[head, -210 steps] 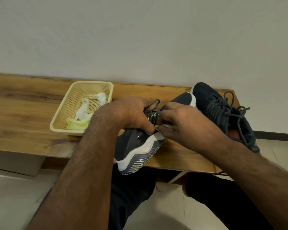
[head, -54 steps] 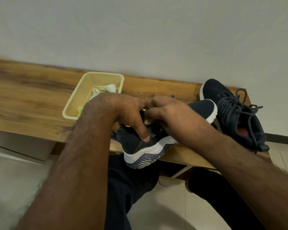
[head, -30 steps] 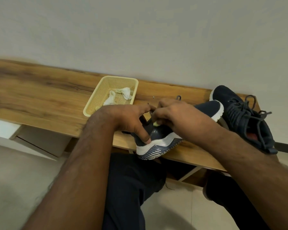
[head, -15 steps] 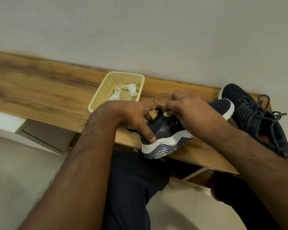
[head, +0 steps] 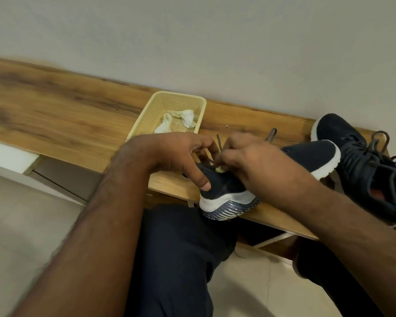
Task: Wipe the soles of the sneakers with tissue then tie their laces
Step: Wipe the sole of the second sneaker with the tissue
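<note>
Your left hand (head: 181, 156) and right hand (head: 249, 163) each pinch a dark lace (head: 218, 143) above the dark navy white-soled sneaker (head: 306, 156), lying toe-right, heel overhanging the wooden surface (head: 66, 115); laces rise between both hands, equally near.

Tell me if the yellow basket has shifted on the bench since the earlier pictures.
No. The basket still sits against the back edge of the bench, at the same gap from the far sneaker; only the camera has swung.

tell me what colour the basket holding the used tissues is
Pale yellow, with a fine mesh pattern. The basket on the wooden bench shows clearly in the head view.
</note>
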